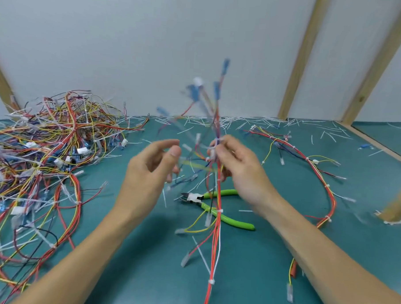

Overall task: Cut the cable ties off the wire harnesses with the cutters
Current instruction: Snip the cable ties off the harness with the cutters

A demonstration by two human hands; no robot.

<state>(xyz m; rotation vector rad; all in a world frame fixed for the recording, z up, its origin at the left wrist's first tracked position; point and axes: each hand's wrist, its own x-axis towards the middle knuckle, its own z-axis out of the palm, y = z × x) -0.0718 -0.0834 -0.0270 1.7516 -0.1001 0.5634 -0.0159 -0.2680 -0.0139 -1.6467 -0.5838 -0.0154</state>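
Observation:
My right hand (235, 162) grips a wire harness (216, 221) of red, white and yellow wires, held upright above the green mat (270, 258). Its blurred blue connectors (217, 88) stick up in front of the wall. White cable ties (220, 211) wrap the harness below my hand. My left hand (153, 163) hovers just left of the harness with fingers loosely curled, holding nothing. The green-handled cutters (217, 209) lie on the mat under the hanging wires, jaws pointing left.
A large tangled pile of harnesses (40, 158) covers the left of the mat. Another harness (318, 170) curves across the right side. Cut white tie scraps (242, 122) litter the far edge. Wooden posts (302, 57) lean against the wall at back right.

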